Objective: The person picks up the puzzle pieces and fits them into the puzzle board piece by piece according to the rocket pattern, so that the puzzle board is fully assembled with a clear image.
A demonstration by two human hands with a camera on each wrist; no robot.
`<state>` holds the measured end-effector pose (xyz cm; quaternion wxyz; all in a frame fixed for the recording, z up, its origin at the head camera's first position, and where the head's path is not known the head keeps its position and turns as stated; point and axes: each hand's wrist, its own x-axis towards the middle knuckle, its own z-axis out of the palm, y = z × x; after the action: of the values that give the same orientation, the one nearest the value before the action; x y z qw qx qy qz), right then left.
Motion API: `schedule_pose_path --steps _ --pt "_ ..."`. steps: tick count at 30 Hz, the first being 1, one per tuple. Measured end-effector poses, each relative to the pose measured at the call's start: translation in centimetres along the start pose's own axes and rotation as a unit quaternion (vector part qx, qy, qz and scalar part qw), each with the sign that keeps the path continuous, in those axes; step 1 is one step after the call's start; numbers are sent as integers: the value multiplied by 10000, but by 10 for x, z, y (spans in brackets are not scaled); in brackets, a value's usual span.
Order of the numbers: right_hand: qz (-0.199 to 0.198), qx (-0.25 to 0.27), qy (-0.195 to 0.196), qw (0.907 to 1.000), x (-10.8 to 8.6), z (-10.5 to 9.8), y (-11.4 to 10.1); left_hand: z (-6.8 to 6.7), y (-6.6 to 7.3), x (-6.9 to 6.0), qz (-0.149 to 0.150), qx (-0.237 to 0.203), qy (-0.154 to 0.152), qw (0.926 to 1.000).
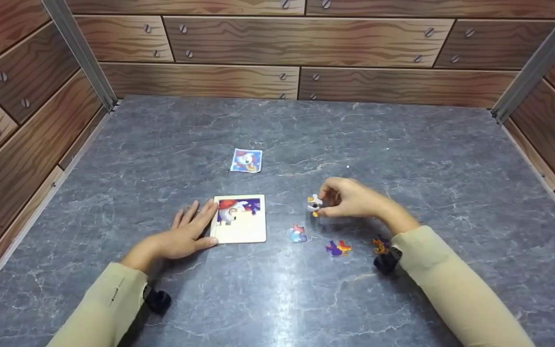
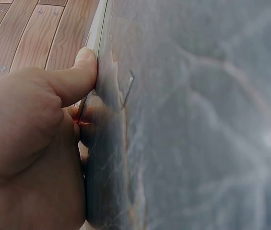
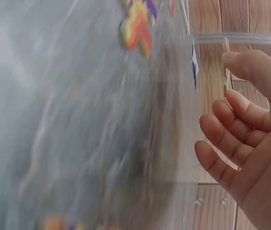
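A square puzzle board [image 1: 244,231] lies on the table, its upper part filled with red, white and purple pieces. My left hand [image 1: 181,238] rests flat at the board's left edge, fingers straight, with thumb and fingertips touching the rim; its thumb also shows in the left wrist view. Between thumb and forefinger my right hand [image 1: 352,197] pinches a white and orange puzzle piece [image 1: 313,204], just right of the board. That piece appears nearly edge-on in the right wrist view. Below it lie a red and light-blue puzzle piece [image 1: 297,233] and a purple and orange puzzle piece [image 1: 338,248].
Another orange and dark puzzle piece [image 1: 380,245] lies by the right wrist, partly hidden by the wrist camera [image 1: 387,260]. Behind the board is a small picture card [image 1: 247,160]. Wood-patterned walls [image 1: 306,41] border the grey marbled table [image 1: 427,159].
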<state>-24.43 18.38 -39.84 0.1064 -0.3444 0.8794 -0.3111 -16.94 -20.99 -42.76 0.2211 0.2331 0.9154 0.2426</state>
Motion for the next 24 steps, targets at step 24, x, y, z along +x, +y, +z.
schedule_pose_path --steps 24 --pt "-703 621 -137 9955 44 34 -53 1 -1 1 23 -27 8 10000"
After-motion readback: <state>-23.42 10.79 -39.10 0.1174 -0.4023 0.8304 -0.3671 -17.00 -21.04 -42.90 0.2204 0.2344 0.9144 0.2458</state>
